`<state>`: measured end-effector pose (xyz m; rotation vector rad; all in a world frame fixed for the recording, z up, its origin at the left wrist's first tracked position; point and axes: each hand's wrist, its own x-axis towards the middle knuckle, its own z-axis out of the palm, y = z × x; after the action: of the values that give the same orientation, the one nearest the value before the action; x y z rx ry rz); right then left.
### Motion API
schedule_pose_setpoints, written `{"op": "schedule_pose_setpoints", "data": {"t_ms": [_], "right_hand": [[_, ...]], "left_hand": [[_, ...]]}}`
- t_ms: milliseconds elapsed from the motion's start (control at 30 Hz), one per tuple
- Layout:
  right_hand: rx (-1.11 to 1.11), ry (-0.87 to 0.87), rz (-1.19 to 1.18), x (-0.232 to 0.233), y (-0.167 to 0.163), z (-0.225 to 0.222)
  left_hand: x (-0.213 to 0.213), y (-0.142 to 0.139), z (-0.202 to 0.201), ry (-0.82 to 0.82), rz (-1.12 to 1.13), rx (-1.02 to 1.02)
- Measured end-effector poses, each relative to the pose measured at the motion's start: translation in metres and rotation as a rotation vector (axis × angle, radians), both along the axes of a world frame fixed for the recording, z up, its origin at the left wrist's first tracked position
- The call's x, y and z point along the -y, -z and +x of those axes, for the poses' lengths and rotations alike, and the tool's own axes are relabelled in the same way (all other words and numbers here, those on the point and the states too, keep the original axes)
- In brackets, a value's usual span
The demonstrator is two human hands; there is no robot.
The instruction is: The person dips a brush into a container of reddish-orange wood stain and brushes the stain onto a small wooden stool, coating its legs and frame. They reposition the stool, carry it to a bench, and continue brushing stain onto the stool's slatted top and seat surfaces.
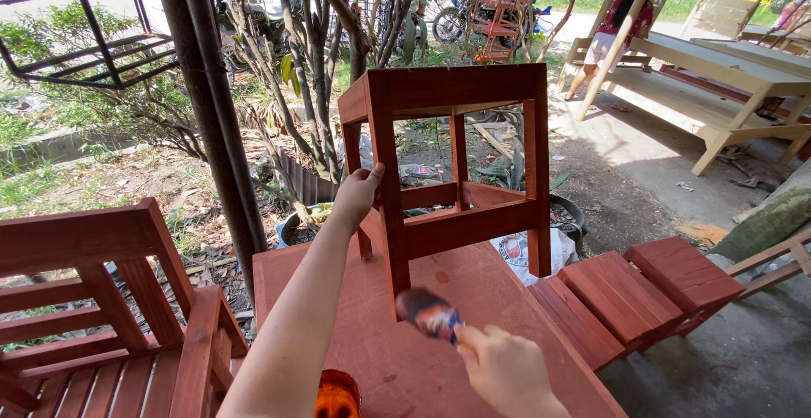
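Outdoor yard, red-stained table (473, 300): red stool (456, 165), leg gripped by left hand (359, 194); right hand (503, 367) clenches paintbrush (431, 314).

My paintbrush (429, 313) head is motion-blurred, the paint can (337, 396) near me is cut off below.

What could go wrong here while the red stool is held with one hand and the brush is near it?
1. The stool stands on the red table, steadied only by the left hand on one leg; it may tip or slide.
2. The wet brush in the right hand may drip onto the table.
3. The paint container sits at the near edge beside the left arm; an elbow may knock it.
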<state>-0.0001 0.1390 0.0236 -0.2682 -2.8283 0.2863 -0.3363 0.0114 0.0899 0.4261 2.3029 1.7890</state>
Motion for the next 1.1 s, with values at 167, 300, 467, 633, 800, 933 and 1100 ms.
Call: {"op": "schedule_pose_setpoints", "data": {"t_ms": [167, 300, 467, 633, 800, 933, 1100], "right_hand": [[-0.198, 0.048, 0.104, 0.015, -0.022, -0.042], [-0.135, -0.013, 0.113, 0.025, 0.023, -0.04], [0.006, -0.025, 0.024, 0.012, 0.077, -0.006], [0.076, -0.011, -0.03, 0.001, 0.046, 0.014], [-0.158, 0.07, 0.012, -0.001, -0.012, -0.017], [-0.179, -0.014, 0.102, 0.015, 0.01, -0.038], [-0.046, -0.063, 0.017, 0.014, 0.073, 0.0]], "left_hand": [[0.001, 0.001, -0.001, 0.003, -0.007, -0.012], [0.0, -0.001, -0.001, -0.033, -0.042, -0.044], [0.0, -0.004, 0.004, -0.025, -0.037, 0.005], [0.002, -0.005, 0.011, -0.039, -0.059, -0.007], [0.003, -0.006, 0.015, -0.053, -0.054, 0.011], [0.001, -0.007, 0.015, -0.069, -0.1, -0.01], [-0.005, -0.008, 0.015, -0.108, -0.212, -0.032]]}}
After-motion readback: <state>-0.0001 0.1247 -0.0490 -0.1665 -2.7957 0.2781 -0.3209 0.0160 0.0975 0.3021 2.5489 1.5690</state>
